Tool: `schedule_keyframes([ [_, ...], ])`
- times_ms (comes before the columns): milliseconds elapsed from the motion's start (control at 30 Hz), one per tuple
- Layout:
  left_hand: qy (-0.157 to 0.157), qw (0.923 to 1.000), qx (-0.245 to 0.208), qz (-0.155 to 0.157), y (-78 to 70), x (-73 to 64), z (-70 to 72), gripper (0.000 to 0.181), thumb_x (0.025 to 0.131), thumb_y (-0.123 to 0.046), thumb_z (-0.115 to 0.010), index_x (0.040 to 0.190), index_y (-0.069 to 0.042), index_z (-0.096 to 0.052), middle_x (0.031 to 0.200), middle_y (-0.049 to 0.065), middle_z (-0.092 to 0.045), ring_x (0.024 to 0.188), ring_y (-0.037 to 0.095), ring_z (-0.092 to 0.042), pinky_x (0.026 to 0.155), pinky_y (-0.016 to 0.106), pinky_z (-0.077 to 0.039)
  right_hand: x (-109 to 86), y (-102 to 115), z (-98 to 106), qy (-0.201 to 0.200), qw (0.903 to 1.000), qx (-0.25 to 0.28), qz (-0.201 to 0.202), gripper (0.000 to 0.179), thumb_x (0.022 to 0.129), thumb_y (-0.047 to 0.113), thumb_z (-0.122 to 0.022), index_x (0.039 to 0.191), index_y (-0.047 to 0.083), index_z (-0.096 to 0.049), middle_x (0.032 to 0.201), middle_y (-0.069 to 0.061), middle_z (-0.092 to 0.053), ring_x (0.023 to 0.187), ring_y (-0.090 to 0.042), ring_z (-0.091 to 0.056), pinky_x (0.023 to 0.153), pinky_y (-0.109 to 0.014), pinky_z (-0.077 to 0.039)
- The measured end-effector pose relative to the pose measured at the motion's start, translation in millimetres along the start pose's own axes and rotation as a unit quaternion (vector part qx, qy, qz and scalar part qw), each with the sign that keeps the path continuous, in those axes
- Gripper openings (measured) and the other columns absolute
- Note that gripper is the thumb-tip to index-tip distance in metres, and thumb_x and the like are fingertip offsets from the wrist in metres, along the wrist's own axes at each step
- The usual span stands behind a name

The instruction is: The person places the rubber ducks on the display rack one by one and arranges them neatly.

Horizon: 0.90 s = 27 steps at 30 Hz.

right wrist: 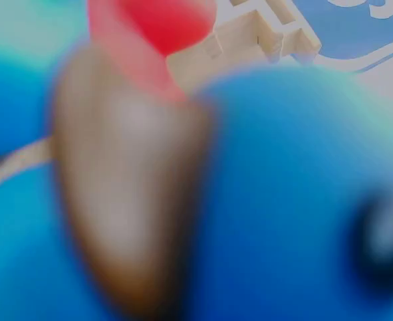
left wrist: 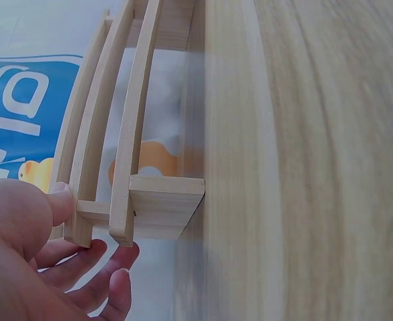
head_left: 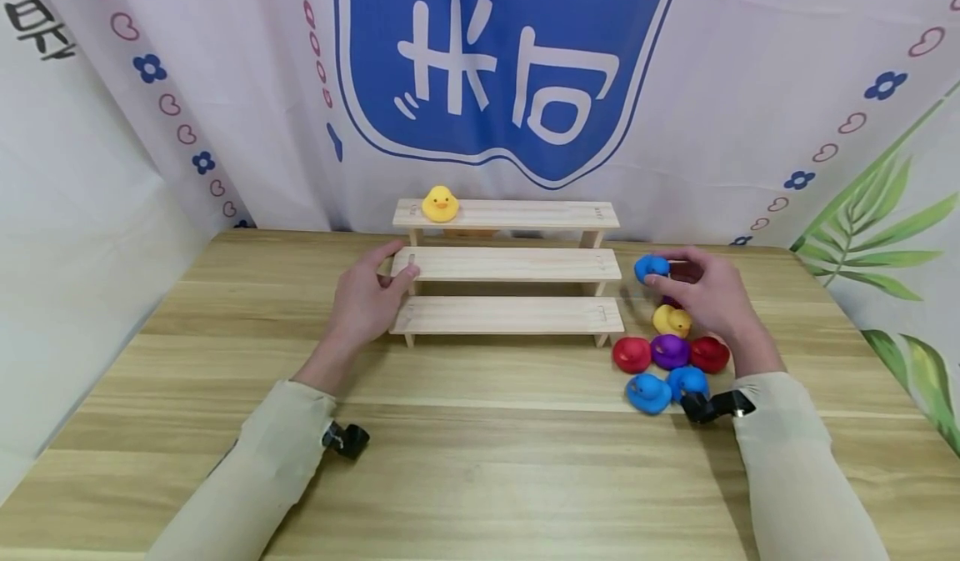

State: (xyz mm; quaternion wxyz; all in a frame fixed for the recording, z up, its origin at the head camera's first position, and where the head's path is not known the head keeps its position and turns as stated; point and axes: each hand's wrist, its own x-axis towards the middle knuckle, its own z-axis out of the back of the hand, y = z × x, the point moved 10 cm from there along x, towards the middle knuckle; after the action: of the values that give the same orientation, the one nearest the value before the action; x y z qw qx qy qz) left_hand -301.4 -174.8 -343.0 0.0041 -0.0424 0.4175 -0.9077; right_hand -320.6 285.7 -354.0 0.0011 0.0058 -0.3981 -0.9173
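A three-step wooden rack (head_left: 510, 264) stands at the back of the table. On its top step, near the left end, sits a yellow rubber duck (head_left: 440, 204). My left hand (head_left: 367, 294) grips the left end of the middle step, thumb on top and fingers below, as the left wrist view also shows. To the right of the rack my right hand (head_left: 708, 288) pinches a blue rubber duck (head_left: 650, 268) between thumb and fingers. Close-up blue ducks (right wrist: 297, 194) fill most of the right wrist view, hiding the right hand there.
Below the right hand lie a yellow duck (head_left: 671, 321), a purple duck (head_left: 670, 351), red ducks (head_left: 632, 354) and blue ducks (head_left: 648, 393). Another purple piece is partly hidden by the hand. A printed curtain (head_left: 285, 127) hangs right behind the rack.
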Motion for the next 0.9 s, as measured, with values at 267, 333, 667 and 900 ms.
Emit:
schedule_keyframes([
  [267,-0.003,1.0,-0.001,-0.001,0.1,0.6,-0.4,0.058,0.109,-0.037,-0.06,0.162,-0.017,-0.046,0.157,0.015,-0.054,0.088,0.022,-0.061,0.062,0.027,-0.05,-5.0,17,10,-0.057,0.9975,0.026,0.031,0.065,0.1,0.052,-0.071,0.146,0.008,-0.06,0.146,-0.021,-0.062,0.13,-0.042,-0.064,0.096,-0.027,-0.061],
  [333,-0.004,1.0,0.0,-0.001,0.2,0.6,-0.1,0.058,0.109,-0.037,-0.06,0.162,-0.017,-0.046,0.158,0.015,-0.053,0.091,0.023,-0.063,0.064,0.027,-0.051,-5.8,23,12,-0.072,0.9958,0.039,0.041,0.062,0.1,0.049,-0.072,0.145,0.007,-0.061,0.144,-0.02,-0.063,0.128,-0.039,-0.065,0.089,-0.012,-0.056],
  [667,-0.004,1.0,-0.002,-0.006,-2.9,-1.8,1.7,0.058,0.109,-0.036,-0.061,0.161,-0.016,-0.046,0.16,0.015,-0.052,0.092,0.023,-0.064,0.065,0.027,-0.052,-13.2,50,18,-0.126,0.9858,0.06,0.093,0.048,0.1,0.039,-0.075,0.135,0.007,-0.068,0.133,-0.015,-0.07,0.104,-0.001,-0.065,0.085,-0.002,-0.05],
  [900,-0.004,1.0,0.002,-0.007,-2.8,-0.9,0.9,0.058,0.109,-0.036,-0.061,0.161,-0.015,-0.046,0.159,0.016,-0.053,0.091,0.023,-0.063,0.065,0.027,-0.051,-17.4,63,17,-0.135,0.9813,0.076,0.113,0.044,0.099,0.034,-0.077,0.131,0.005,-0.071,0.126,-0.016,-0.072,0.095,0.007,-0.066,0.084,-0.005,-0.053],
])
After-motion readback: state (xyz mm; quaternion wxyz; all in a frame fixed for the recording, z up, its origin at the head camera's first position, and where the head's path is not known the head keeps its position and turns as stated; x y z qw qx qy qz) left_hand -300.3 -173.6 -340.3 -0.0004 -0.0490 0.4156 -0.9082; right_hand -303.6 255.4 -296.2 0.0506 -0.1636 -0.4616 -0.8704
